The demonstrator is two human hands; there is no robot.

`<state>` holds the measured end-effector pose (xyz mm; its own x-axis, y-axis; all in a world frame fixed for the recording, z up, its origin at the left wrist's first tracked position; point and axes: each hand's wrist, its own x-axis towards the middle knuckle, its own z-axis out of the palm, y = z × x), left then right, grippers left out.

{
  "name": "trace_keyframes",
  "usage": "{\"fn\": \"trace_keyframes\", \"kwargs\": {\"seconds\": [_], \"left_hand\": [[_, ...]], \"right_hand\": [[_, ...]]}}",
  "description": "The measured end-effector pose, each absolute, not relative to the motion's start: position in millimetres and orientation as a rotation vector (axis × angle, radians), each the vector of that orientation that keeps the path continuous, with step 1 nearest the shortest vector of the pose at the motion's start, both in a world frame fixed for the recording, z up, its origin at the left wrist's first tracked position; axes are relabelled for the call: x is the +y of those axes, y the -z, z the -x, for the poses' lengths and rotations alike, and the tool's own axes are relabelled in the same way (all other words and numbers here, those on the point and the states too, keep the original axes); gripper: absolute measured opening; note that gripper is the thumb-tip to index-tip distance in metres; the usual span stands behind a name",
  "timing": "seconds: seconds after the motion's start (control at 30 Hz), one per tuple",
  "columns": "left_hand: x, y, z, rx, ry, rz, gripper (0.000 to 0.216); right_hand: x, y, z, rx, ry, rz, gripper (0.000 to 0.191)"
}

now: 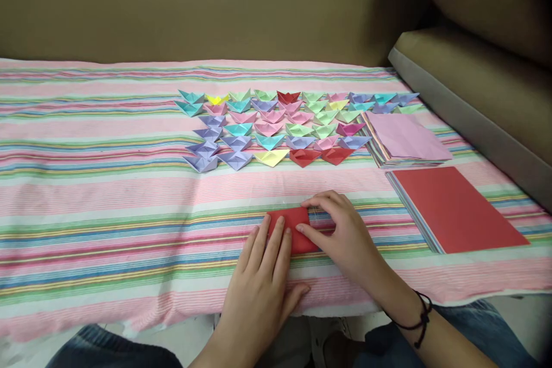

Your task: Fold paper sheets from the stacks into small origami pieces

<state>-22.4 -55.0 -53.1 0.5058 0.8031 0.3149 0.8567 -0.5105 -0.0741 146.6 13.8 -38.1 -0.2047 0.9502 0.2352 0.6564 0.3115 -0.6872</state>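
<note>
A small folded piece of red paper lies on the striped cloth in front of me. My left hand rests on its left part, fingers stretched out flat and covering that side. At the paper's right edge is my right hand, its thumb on the edge and its index finger at the far right corner. The other fingers of this hand are curled behind the index finger. Beyond the hands stand several rows of folded paper boats in purple, pink, green, blue, yellow and red.
To the right lie a stack of larger sheets with red on top and, behind it, a stack with pink on top. The striped cloth covers the surface. A brown backrest and cushions border it.
</note>
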Motion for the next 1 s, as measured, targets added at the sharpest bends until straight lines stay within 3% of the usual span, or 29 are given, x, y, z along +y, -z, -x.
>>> {"fn": "trace_keyframes", "kwargs": {"seconds": [0.67, 0.87, 1.0], "left_hand": [[-55.5, 53.7, 22.0, -1.424, 0.326, 2.530, 0.069], [-54.1, 53.1, 21.3, -1.418, 0.304, 2.526, 0.069], [-53.7, 54.0, 21.6, -1.400, 0.323, 2.521, 0.070]], "right_hand": [[21.6, 37.6, -150.0, -2.052, -0.622, 1.406, 0.017], [22.5, 37.7, -149.9, -1.967, -0.680, 1.406, 0.032], [22.1, 35.8, -150.5, -2.000, -0.675, 1.383, 0.026]]}}
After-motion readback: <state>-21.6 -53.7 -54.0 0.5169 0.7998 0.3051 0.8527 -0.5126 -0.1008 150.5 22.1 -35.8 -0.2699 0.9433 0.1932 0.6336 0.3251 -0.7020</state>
